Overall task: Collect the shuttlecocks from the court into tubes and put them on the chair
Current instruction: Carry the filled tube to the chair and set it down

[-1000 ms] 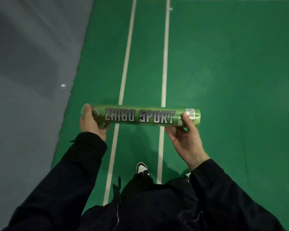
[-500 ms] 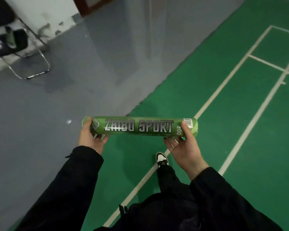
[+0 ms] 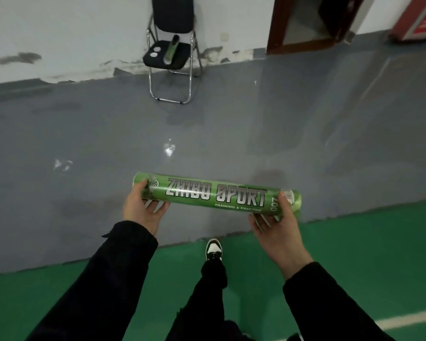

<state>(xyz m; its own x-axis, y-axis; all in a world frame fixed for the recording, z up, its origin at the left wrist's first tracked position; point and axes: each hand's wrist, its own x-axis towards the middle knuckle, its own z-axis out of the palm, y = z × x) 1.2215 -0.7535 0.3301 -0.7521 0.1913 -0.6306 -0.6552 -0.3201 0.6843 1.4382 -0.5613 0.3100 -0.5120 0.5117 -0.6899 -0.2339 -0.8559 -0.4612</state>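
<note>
L hand (image 3: pixel 143 207) + R hand (image 3: pixel 278 225): each grip holds one end of tube (image 3: pixel 217 195), horiz. Chair (image 3: pixel 169 49) far, w/ 2nd tube (image 3: pixel 171 49) on seat.

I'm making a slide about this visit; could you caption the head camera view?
Both hands, left and right, hold a green tube level, facing a chair where another tube lies.

Green shuttlecock tube (image 3: pixel 217 195) with silver lettering, black folding chair (image 3: pixel 169 54), grey floor (image 3: pixel 305 134), green court mat (image 3: pixel 369 254), black-and-white shoe (image 3: pixel 213 249)
</note>
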